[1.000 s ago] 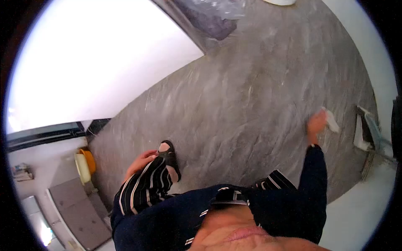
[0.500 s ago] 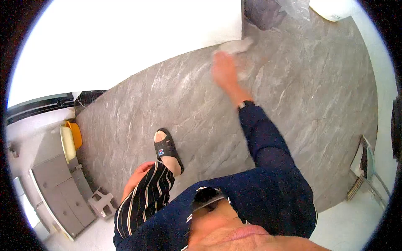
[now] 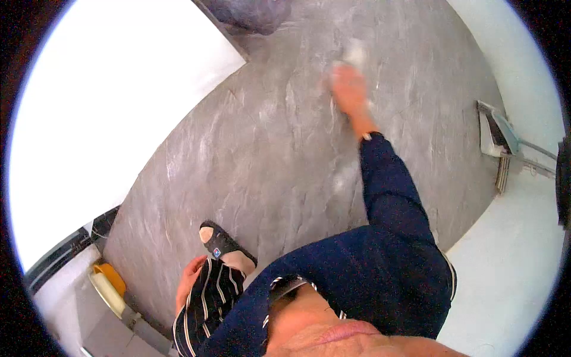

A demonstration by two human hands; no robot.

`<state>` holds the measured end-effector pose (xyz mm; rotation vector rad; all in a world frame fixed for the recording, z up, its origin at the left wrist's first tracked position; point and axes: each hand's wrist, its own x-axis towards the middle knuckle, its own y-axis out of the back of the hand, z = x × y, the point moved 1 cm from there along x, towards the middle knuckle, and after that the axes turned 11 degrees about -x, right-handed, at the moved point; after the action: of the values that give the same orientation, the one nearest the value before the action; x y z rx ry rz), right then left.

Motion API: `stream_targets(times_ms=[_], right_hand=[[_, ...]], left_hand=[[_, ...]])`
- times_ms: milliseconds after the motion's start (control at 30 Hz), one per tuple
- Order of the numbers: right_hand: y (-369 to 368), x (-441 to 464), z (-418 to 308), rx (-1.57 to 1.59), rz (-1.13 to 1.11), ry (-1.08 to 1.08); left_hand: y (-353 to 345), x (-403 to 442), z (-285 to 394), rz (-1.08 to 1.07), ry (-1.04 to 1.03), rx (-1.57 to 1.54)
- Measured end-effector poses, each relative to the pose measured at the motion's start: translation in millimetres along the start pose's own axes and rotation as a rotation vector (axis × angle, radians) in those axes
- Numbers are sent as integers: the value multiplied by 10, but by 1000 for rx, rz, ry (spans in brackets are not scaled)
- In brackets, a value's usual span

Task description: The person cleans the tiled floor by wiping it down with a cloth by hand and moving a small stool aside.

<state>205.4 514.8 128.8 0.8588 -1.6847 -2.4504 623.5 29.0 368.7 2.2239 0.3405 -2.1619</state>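
Note:
My right hand (image 3: 350, 86) is stretched far out over the grey marbled floor (image 3: 285, 154), closed on a whitish cloth (image 3: 355, 55) that is smeared by motion. The cloth lies against the floor just beyond the fingers. My left hand (image 3: 191, 273) rests beside the knee of my striped trousers (image 3: 208, 297); its fingers are partly hidden by the leg, so its hold cannot be made out. A dark sandal (image 3: 223, 241) is on my foot near that hand.
A large white surface (image 3: 119, 107) borders the floor on the left, with a dark bag (image 3: 256, 13) past its corner. A dustpan (image 3: 495, 131) and a broom (image 3: 503, 174) stand by the right wall. Yellow and cream basins (image 3: 110, 288) are at the lower left.
My right hand swept with the cloth from the far right to beside the white surface's corner, then back a little rightward. The view has turned. My left hand stays by the knee.

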Motion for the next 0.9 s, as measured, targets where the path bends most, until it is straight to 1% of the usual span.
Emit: stream_targets(times_ms=[33, 67, 100, 133, 167, 200, 267, 367, 433, 500, 533, 567, 633, 700, 733, 767, 800, 833, 867, 900], right_hand=[[-17, -177, 397, -131, -267, -152], [-301, -641, 848, -351, 61, -153], [-280, -1050, 1176, -324, 146, -338], [-92, -1412, 1389, -313, -92, -546], [145, -1787, 1499, -343, -221, -609], [-142, -2381, 1583, -608, 161, -548], [-38, -2643, 1263, -446, 200, -765], [427, -2072, 425, -157, -177, -894], [-72, -2026, 35, -62, 112, -541], [237, -1618, -515, 84, 75, -322], [283, -1527, -565, 97, 39, -252], [309, -1451, -595, 110, 3, -180], [289, -1288, -500, 92, -64, -66], [174, -1168, -114, 31, -124, 20], [147, -1201, 19, 18, -87, -174], [132, -1254, 136, 3, -51, -367], [208, -1309, 233, -37, -97, -449], [285, -1393, 298, -77, -143, -531], [286, -1512, 302, -97, -147, -546], [306, -1647, 336, -126, -153, -555]], left_hand=[[87, 42, -100, -7, -15, -21], [42, 126, 99, -49, 34, 33], [-36, 210, 333, -60, 29, 72], [-128, 295, 573, -72, 23, 110], [-157, 388, 757, -83, 17, 149], [-106, 526, 847, -116, -24, 177], [42, 811, 936, -183, -108, 232], [-86, 805, 1145, -208, -135, 280], [-75, 837, 1219, -260, -139, 402], [-131, 796, 1326, -313, -135, 560], [-129, 891, 1285, -473, -350, 746], [-188, 961, 1354, -535, -350, 854], [-417, 1208, 1563, -659, -347, 1069], [-649, 1843, 1586, -607, -531, 1134], [-962, 1881, 2113, -594, -480, 1158], [-1155, 2203, 2270, -543, -699, 1150], [-1384, 2639, 2399, -476, -821, 1073], [-1733, 2724, 2809, -388, -880, 1077], [-2015, 2747, 3263, -323, -702, 1039], [-2272, 2913, 3542, -195, -896, 1194]])
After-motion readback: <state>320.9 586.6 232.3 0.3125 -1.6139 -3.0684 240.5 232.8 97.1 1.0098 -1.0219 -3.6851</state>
